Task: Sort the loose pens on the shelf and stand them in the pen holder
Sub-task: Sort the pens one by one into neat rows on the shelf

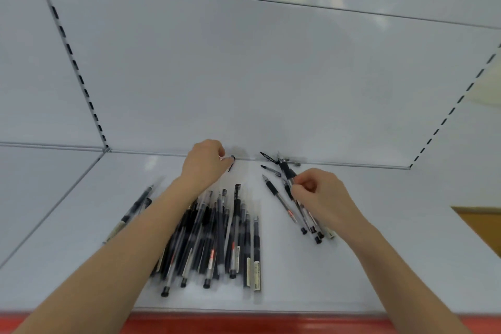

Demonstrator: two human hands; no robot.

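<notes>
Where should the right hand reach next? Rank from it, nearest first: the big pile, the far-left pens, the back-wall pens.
From the right hand:
1. The back-wall pens, just beyond it.
2. The big pile, to its left.
3. The far-left pens, beyond the pile.

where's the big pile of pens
In the head view the big pile of pens lies on the shelf left of centre, against the left forearm, left of the smaller bunch in the right hand.

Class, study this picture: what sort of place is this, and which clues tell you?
Probably a shop's display shelving: a white shelf, slotted uprights behind it, a red front edge strip, and many similar pens.
</notes>
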